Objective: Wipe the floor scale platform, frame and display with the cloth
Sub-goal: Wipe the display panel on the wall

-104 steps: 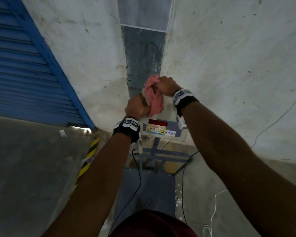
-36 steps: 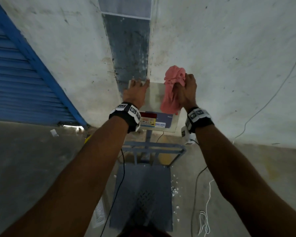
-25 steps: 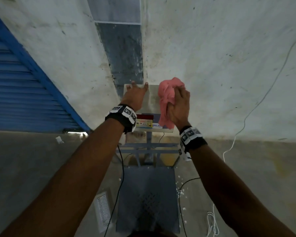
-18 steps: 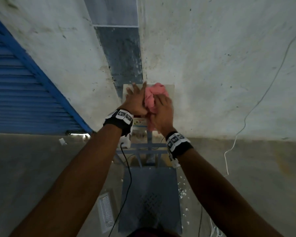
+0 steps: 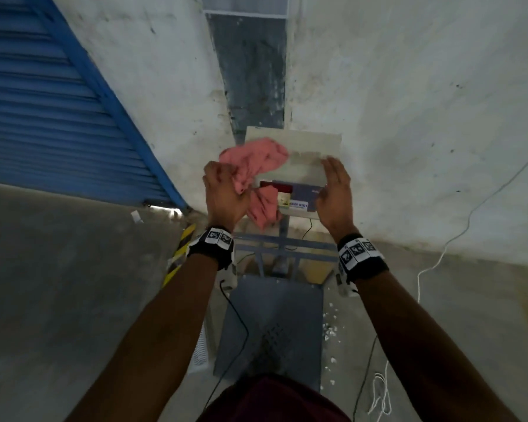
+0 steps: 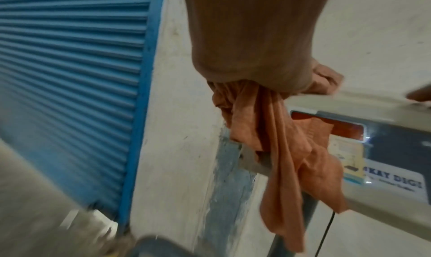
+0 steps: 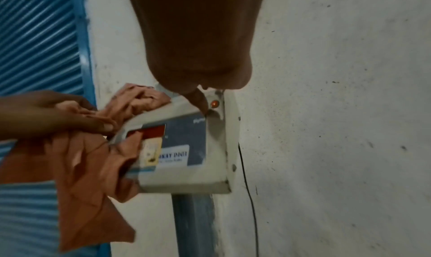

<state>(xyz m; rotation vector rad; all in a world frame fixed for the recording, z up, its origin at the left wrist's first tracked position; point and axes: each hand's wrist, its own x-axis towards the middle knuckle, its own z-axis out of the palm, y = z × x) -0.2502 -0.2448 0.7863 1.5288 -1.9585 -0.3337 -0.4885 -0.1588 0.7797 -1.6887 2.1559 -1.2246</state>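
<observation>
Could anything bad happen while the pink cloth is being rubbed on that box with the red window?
Maybe. The cloth hangs loose from the left hand and could snag a corner of the display box. The right hand has a fingertip right beside the small lit button on the side and might press it. A black cord hangs beside the box and could get tugged.

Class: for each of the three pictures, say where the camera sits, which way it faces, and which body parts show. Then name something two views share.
Head: looks down past both forearms at the display unit and platform.
Left wrist: along the left hand, which grips the pink cloth beside the shutter.
Right wrist: along the open right hand at the display's right end.
Shared: cloth and red display window.
</observation>
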